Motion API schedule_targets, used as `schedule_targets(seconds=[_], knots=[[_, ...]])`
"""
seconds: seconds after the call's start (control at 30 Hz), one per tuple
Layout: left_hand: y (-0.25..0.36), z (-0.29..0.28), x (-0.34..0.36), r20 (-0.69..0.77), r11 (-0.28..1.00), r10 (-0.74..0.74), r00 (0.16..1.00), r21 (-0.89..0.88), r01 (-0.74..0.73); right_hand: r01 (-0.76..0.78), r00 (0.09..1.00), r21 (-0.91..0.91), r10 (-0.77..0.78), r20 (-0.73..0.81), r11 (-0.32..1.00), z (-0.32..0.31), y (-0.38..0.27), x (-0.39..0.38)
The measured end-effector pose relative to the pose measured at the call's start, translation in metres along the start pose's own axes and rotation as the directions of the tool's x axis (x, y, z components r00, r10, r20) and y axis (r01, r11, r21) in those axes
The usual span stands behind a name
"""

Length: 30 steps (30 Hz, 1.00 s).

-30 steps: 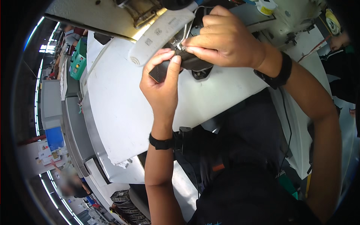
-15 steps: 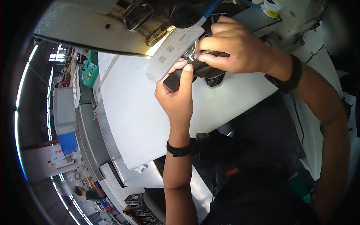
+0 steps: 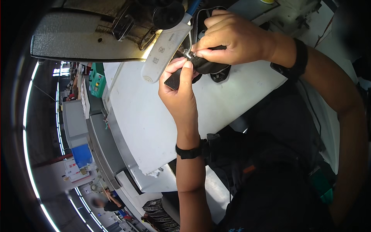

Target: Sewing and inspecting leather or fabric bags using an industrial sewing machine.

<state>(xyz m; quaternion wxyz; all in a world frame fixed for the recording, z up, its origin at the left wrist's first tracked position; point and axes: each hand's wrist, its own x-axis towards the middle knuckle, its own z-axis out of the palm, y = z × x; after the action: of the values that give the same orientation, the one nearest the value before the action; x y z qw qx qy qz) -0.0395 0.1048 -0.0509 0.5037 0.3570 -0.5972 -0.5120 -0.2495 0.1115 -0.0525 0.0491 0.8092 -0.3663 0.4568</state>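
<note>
My left hand (image 3: 181,96) pinches a small black flat piece (image 3: 172,80) with dotted marks, its thumb and fingers close to the metal presser foot (image 3: 187,53) of a sewing machine (image 3: 85,40). Across from it, my right hand (image 3: 241,40) is closed on a black fabric item (image 3: 208,66) with a metal zipper, its fingertips right beside the foot. The fabric lies bunched under and around the foot, and part of it is hidden by my hands. A light grey bar-shaped piece (image 3: 156,63) slants down just left of my left fingers.
The white worktable (image 3: 150,123) spreads below the hands. The machine's heavy arm overhangs its far left. Beyond the table's left edge are a green box (image 3: 97,80), grey panels (image 3: 73,121), a blue bin (image 3: 81,155) and another person (image 3: 110,202) at a distance.
The view has shifted, so the machine arm shows more at the upper left. Both hands stay at the presser foot, with the right fingertips still beside it.
</note>
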Motion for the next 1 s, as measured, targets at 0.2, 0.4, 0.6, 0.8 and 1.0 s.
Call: schedule_targets(seconds=[0.2, 0.4, 0.6, 0.8, 1.0], knots=[[-0.003, 0.0, -0.004, -0.022, 1.0, 0.0, 1.0, 0.024, 0.0, 0.032, 0.999, 0.007, -0.032, -0.016, 0.999, 0.0, 0.001, 0.0], [-0.018, 0.003, -0.006, 0.002, 0.904, 0.352, 0.936, 0.259, -0.34, 0.024, 1.0, 0.004, -0.023, -0.02, 1.0, 0.0, 0.001, 0.0], [-0.015, -0.005, -0.002, 0.067, 0.883, 0.356, 0.932, 0.304, -0.359, -0.001, 1.0, -0.008, 0.001, -0.011, 1.0, 0.001, 0.0, 0.0], [-0.003, -0.002, -0.002, 0.041, 0.953, 0.218, 0.975, 0.207, -0.222, 0.012, 1.0, 0.008, -0.012, 0.002, 1.0, -0.004, 0.0, 0.004], [0.013, -0.003, 0.003, 0.02, 0.989, 0.078, 0.997, 0.125, -0.08, 0.11, 0.992, -0.036, -0.108, 0.069, 0.993, -0.013, -0.003, 0.012]])
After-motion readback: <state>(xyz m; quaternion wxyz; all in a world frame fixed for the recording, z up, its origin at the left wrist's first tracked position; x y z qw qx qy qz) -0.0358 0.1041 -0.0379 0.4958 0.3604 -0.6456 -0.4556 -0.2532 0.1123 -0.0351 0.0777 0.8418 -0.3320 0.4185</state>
